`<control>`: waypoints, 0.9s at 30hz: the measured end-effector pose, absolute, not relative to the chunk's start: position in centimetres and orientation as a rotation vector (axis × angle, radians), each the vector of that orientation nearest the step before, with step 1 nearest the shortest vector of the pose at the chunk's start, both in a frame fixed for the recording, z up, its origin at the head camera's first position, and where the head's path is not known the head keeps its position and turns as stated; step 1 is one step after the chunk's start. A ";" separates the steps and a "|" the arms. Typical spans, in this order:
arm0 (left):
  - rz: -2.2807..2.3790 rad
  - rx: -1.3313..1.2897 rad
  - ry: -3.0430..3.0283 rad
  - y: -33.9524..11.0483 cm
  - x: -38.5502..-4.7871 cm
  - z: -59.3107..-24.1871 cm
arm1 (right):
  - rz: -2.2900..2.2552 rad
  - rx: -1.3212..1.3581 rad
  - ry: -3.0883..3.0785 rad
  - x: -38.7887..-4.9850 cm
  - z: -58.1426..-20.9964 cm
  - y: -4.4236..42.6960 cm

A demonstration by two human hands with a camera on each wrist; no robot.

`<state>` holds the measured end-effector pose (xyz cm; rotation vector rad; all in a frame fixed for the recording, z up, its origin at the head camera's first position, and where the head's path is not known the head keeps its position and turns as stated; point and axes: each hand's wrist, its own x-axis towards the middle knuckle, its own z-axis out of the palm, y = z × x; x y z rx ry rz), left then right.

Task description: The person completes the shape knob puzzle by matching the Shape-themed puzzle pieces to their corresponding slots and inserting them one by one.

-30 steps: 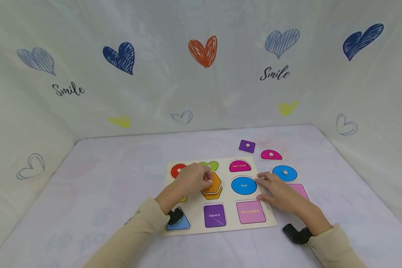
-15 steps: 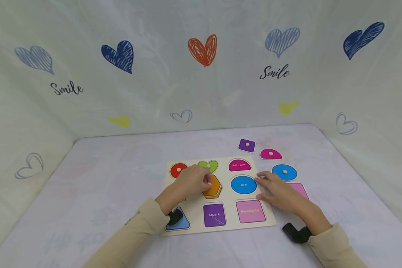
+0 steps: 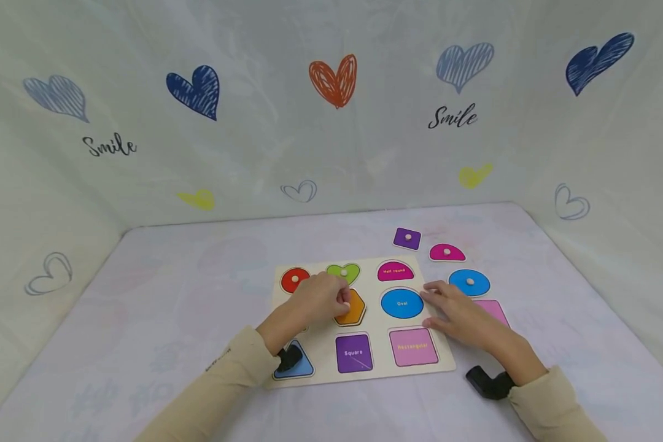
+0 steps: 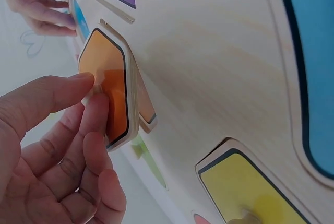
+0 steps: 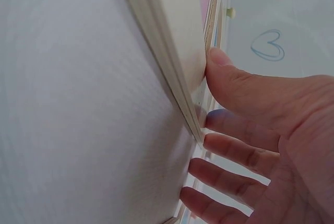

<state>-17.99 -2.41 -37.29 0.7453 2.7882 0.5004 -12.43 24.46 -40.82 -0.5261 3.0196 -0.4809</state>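
In the head view my left hand (image 3: 320, 298) pinches the knob of an orange hexagon puzzle piece (image 3: 355, 310) between thumb and forefinger, over the middle of a wooden shape board (image 3: 380, 344). The left wrist view shows the hexagon tilted, with part of the orange hexagon slot visible beneath it; its other fingers are loosely curled. My right hand (image 3: 458, 313) rests on the board's right edge, its fingers spread and thumb touching the top face. Red circle (image 3: 293, 281), green heart (image 3: 344, 272) and blue triangle (image 3: 297, 363) pieces lie in the board.
Right of the board lie loose knobbed pieces: a purple square (image 3: 407, 239), a magenta half round (image 3: 447, 252), a blue oval (image 3: 469, 282) and a pink piece (image 3: 493, 311) partly behind my right hand. A cloth with printed hearts (image 3: 333, 81) stands behind the table.
The hexagon has come down and into line with its slot on the board; it sat offset above it before. The right hand has stayed in place.
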 end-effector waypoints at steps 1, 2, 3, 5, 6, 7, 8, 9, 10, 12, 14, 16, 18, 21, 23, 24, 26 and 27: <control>0.502 0.748 2.788 -2.4 -18.0 -37.3 | -0.481 -0.527 3.021 -12.4 -40.8 24.5; 0.505 0.751 2.786 -2.4 -18.0 -37.2 | -0.483 -0.527 3.021 -12.5 -40.8 24.4; 0.507 0.756 2.783 -2.4 -18.0 -37.2 | -0.482 -0.528 3.020 -12.5 -40.8 24.4; 0.509 0.764 2.778 -2.4 -17.9 -37.2 | -0.480 -0.526 3.017 -12.5 -40.8 24.4; 0.507 0.770 2.777 -2.3 -17.9 -37.2 | -0.477 -0.527 3.017 -12.5 -40.8 24.5; 0.506 0.770 2.776 -2.3 -17.9 -37.2 | -0.478 -0.526 3.017 -12.5 -40.7 24.5; 0.505 0.767 2.774 -2.3 -18.0 -37.2 | -0.479 -0.523 3.015 -12.4 -40.7 24.5; 0.502 0.765 2.773 -2.2 -18.0 -37.2 | -0.480 -0.521 3.015 -12.4 -40.7 24.5; 0.497 0.761 2.774 -2.2 -18.0 -37.2 | -0.483 -0.519 3.013 -12.4 -40.7 24.5; 0.482 0.756 2.768 -2.2 -18.1 -37.3 | -0.493 -0.518 3.007 -12.4 -40.7 24.5; 0.457 0.759 2.764 -2.1 -18.1 -37.3 | -0.497 -0.514 3.003 -12.3 -40.7 24.5; 0.431 0.756 2.764 -1.9 -18.2 -37.4 | -0.494 -0.510 2.999 -12.3 -40.6 24.5; 0.414 0.746 2.760 -1.8 -18.2 -37.5 | -0.493 -0.509 2.999 -12.3 -40.6 24.5; 0.403 0.731 2.759 -1.7 -18.3 -37.8 | -0.491 -0.503 3.001 -12.3 -40.6 24.4; 0.400 0.727 2.758 -1.7 -18.3 -37.9 | -0.494 -0.508 3.007 -12.3 -40.6 24.5; 0.403 0.728 2.757 -1.7 -18.4 -37.9 | -0.494 -0.510 3.009 -12.3 -40.6 24.5; 0.415 0.719 2.750 -1.7 -18.5 -37.9 | -0.491 -0.511 3.010 -12.3 -40.7 24.5; 0.423 0.714 2.745 -1.7 -18.5 -38.0 | -0.492 -0.512 3.009 -12.3 -40.7 24.5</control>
